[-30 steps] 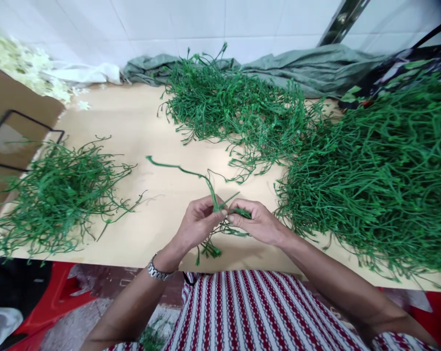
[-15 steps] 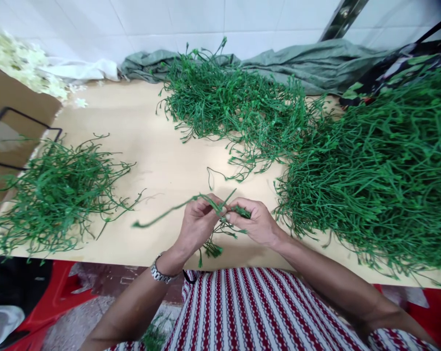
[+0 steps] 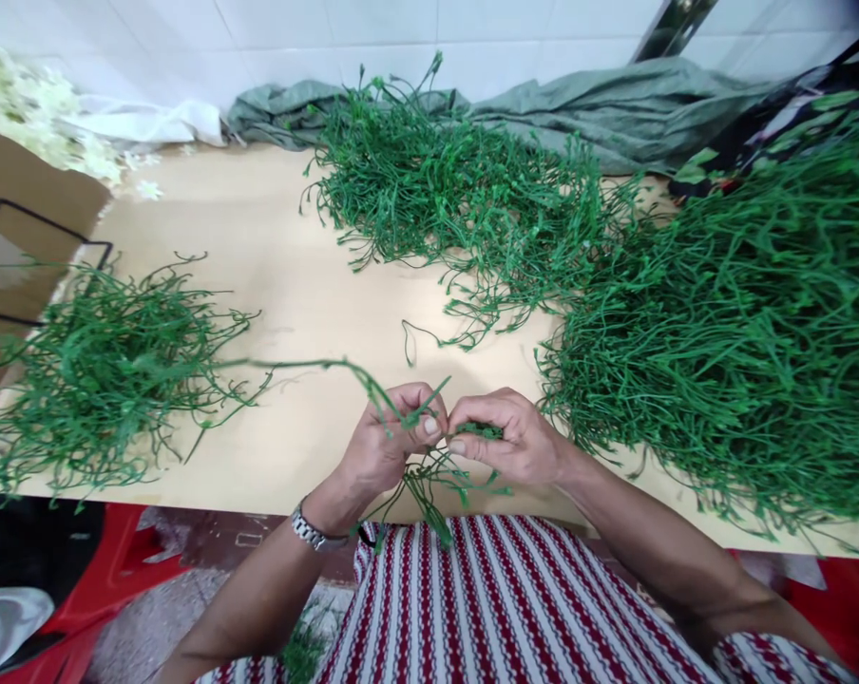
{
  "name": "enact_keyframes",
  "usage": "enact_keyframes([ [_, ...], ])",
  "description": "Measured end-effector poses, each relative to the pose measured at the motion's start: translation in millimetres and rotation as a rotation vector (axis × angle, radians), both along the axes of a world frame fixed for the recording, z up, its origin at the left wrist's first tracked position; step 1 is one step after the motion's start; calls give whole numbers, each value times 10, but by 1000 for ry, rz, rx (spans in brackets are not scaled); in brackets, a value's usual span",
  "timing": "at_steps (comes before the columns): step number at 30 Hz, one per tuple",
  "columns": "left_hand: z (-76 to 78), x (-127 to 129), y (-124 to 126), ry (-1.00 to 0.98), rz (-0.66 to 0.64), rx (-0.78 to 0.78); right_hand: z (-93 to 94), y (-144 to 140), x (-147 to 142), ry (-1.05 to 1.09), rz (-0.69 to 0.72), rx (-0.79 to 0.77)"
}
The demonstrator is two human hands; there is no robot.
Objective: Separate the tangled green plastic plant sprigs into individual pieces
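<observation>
My left hand [image 3: 383, 446] is closed in a pinch around a long green plastic-looking stem [image 3: 297, 364], which reaches out to the left above the table. My right hand [image 3: 522, 442] is closed too, with a small bunch of green stems [image 3: 481, 430] between thumb and curled fingers. The fingertips of both hands meet or nearly meet; what lies exactly between them is hidden. Below them hangs a cluster of thin green stems [image 3: 422, 489], close to the striped shirt. Which hand holds that cluster is hard to tell.
On the light wooden table [image 3: 294, 285] lie a loose pile of green stems [image 3: 123, 370] at left, another pile [image 3: 458, 190] at the back and a large heap [image 3: 729, 351] at right. A cardboard box [image 3: 30, 209], cream flowers [image 3: 23, 104] and green cloth [image 3: 629, 114] border it.
The long stem at my left hand has swung up and farther left. The hanging cluster has swung slightly right and lower. Both hands stay together, with my right hand shifted slightly right.
</observation>
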State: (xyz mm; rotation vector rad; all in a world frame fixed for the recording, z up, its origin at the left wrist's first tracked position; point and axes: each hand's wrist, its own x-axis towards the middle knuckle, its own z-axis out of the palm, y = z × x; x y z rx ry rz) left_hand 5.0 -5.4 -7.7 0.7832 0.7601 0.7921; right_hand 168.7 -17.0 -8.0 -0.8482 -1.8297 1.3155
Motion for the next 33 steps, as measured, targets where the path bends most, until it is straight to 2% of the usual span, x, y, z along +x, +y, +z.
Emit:
enact_keyframes([
  [5,8,33,-46,-74,61,-18,-15,8,-6,67,20,-6],
  [9,21,10,-32,-41,39,1,-17,23,0,71,60,-44],
  [11,41,-16,-11,24,7,27,-12,27,6,24,56,-49],
  [15,94,-73,35,247,-68,195,0,37,14,-172,-31,-67],
  [18,132,-102,65,416,-174,318,0,47,24,-349,-37,17],
  [21,175,-116,99,594,-315,475,2,48,34,-513,15,184],
  [23,198,-121,122,629,-384,522,16,44,41,-568,63,278],
  [25,204,-127,134,584,-431,475,41,43,48,-549,126,298],
  [27,191,-135,130,504,-480,363,67,50,52,-469,187,246],
  [33,114,-140,92,279,-502,97,28,55,10,-136,312,-75],
])
